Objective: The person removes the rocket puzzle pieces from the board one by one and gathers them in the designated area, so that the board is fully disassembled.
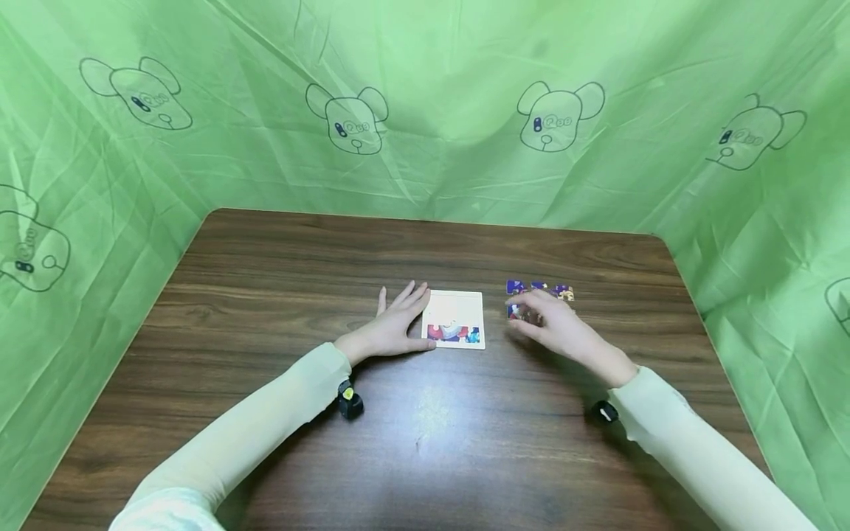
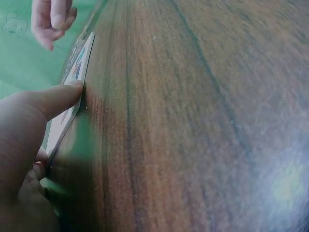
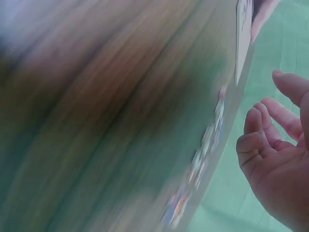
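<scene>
A white square puzzle tray (image 1: 454, 304) lies on the table, with a row of colourful jigsaw pieces (image 1: 453, 334) along its near side. My left hand (image 1: 392, 332) rests at the tray's left edge, fingers spread and the thumb (image 2: 67, 96) pressing on the near corner in the left wrist view. Over the loose jigsaw pieces (image 1: 515, 286) to the right of the tray hovers my right hand (image 1: 564, 328). In the right wrist view its fingers (image 3: 251, 145) are loosely bent, holding nothing, above the pieces (image 3: 195, 166). It hides part of the loose group in the head view.
Dark wood-grained table (image 1: 299, 258) lies under everything. Green cloth (image 1: 438, 169) with drawn animal heads hangs behind it and along both sides. A small black device (image 1: 350, 402) is strapped at the left wrist, another black device (image 1: 605, 411) at the right.
</scene>
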Tool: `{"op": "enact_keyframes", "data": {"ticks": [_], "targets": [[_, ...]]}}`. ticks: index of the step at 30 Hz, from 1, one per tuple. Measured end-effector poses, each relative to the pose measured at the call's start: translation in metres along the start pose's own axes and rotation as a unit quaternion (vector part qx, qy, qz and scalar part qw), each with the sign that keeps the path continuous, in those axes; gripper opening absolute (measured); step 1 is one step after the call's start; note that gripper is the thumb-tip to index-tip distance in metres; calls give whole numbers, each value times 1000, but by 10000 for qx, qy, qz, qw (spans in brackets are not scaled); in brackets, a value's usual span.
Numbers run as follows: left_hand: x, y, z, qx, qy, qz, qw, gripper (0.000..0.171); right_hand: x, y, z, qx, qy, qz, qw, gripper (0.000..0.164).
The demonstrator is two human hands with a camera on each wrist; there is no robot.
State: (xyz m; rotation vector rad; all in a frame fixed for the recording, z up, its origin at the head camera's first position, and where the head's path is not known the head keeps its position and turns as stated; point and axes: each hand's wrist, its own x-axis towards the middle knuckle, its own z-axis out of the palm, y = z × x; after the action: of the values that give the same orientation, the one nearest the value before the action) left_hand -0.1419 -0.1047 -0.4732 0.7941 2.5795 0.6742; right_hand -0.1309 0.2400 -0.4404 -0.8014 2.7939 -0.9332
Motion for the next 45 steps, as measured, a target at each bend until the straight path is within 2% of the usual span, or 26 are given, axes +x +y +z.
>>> {"op": "enact_keyframes", "data": {"ticks": [4,14,19,27,32,38,45], "targets": [[-2,-1,0,171,-51,-36,9998,105,12,-17,16,111,-248,-26,9996,36],[-1,-1,-1,167,68,31,9998,105,40,-49,45,201,-826,-589,9946,35],[0,-1,0,125,116,61,9998,105,46,-59,55,-89,-852,-734,9936,34],[-2,-3,0,178,172,89,9997,104,49,-65,64,-444,-964,-636,9923,35],[-3,-3,-5,122,13,128,9998,102,49,-66,66,-431,-920,-621,9929,32],[-3,-3,-10,-52,-172,210,9996,102,51,-60,68,-302,-779,-816,9932,32],[-2,-4,-9,-26,-182,224,9996,102,52,-68,64,-347,-945,-506,9936,32]]}}
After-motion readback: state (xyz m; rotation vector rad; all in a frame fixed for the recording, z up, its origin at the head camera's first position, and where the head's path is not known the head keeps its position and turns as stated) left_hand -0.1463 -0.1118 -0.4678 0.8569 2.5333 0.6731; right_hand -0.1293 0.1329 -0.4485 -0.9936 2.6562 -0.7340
